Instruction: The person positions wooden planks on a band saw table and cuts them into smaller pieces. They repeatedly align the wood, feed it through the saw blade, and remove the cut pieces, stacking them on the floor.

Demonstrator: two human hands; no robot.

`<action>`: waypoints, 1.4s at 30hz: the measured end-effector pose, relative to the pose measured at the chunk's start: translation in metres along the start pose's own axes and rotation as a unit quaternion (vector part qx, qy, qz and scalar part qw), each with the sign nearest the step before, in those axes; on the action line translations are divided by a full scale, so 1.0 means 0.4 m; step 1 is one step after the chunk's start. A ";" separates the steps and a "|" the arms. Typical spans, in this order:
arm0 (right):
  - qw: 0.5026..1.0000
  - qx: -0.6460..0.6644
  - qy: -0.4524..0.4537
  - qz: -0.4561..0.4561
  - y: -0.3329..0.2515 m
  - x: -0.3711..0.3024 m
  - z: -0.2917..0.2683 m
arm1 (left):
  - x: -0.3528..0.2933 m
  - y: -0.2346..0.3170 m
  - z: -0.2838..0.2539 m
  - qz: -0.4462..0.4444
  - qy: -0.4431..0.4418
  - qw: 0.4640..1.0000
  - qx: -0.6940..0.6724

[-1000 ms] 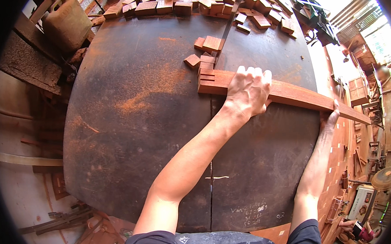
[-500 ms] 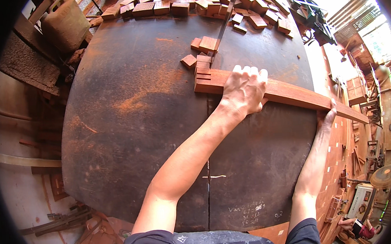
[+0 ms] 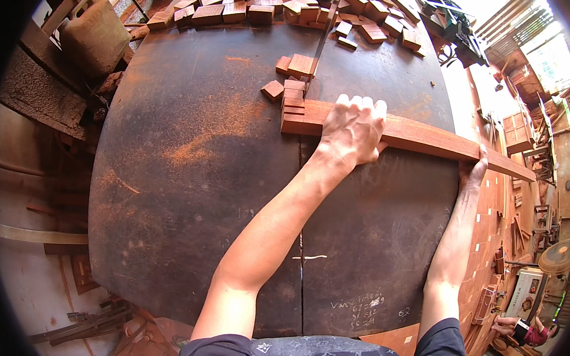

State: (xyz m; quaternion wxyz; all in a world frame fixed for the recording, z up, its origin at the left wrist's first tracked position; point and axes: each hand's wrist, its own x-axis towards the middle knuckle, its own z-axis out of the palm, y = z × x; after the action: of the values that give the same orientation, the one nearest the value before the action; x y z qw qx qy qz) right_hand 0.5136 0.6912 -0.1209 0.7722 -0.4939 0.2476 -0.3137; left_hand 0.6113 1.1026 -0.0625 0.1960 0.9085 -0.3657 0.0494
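A long reddish-brown wooden beam (image 3: pixel 426 131) lies slanting across a dark saw table (image 3: pixel 189 216). Its left end, with narrow slots cut into it, is against the thin upright saw blade (image 3: pixel 321 48). My left hand (image 3: pixel 354 129) is closed over the top of the beam, just right of the blade, knuckles up. Farther right, by the table's edge, my right hand (image 3: pixel 474 168) grips the beam from the near side, thumb up; its other fingers are hidden under the wood. Small cut blocks (image 3: pixel 301 65) sit beside the blade, and one loose block (image 3: pixel 272 90) lies left of them.
Several wood offcuts (image 3: pixel 235 11) are heaped along the far edge of the table. Orange sawdust (image 3: pixel 198 144) covers part of its left side. A dusty jerrycan (image 3: pixel 93 33) stands at the far left. At right are a round fan (image 3: pixel 562 256) and another person (image 3: pixel 526 331) low down.
Almost nothing differs. The whole view has shifted slightly, and both hands keep the same hold on the beam, whose slotted end remains at the blade.
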 end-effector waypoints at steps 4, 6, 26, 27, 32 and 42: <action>1.000 0.002 0.005 -0.004 -0.003 0.002 -0.008 | 0.005 0.001 0.002 0.003 0.001 1.000 0.007; 1.000 0.002 0.016 -0.005 -0.003 0.005 -0.010 | 0.006 0.002 0.001 0.004 0.001 1.000 0.009; 0.998 -0.006 -0.049 -0.034 0.009 0.031 -0.038 | 0.002 0.002 -0.004 0.004 -0.014 1.000 0.016; 0.998 0.008 -0.049 -0.032 0.011 0.035 -0.047 | 0.002 0.001 -0.002 0.005 -0.014 1.000 0.016; 0.999 0.021 0.043 0.001 0.009 0.066 -0.096 | 0.007 -0.003 0.005 0.011 -0.006 1.000 0.000; 0.999 0.040 0.033 0.010 0.014 0.070 -0.105 | 0.006 -0.006 0.000 0.018 0.002 1.000 0.003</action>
State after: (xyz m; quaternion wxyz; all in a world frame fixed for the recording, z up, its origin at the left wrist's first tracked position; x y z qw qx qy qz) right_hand 0.5047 0.6469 -0.1444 0.7859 -0.4497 0.2648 -0.3315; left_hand 0.6145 1.1026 -0.0627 0.1928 0.9022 -0.3818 0.0560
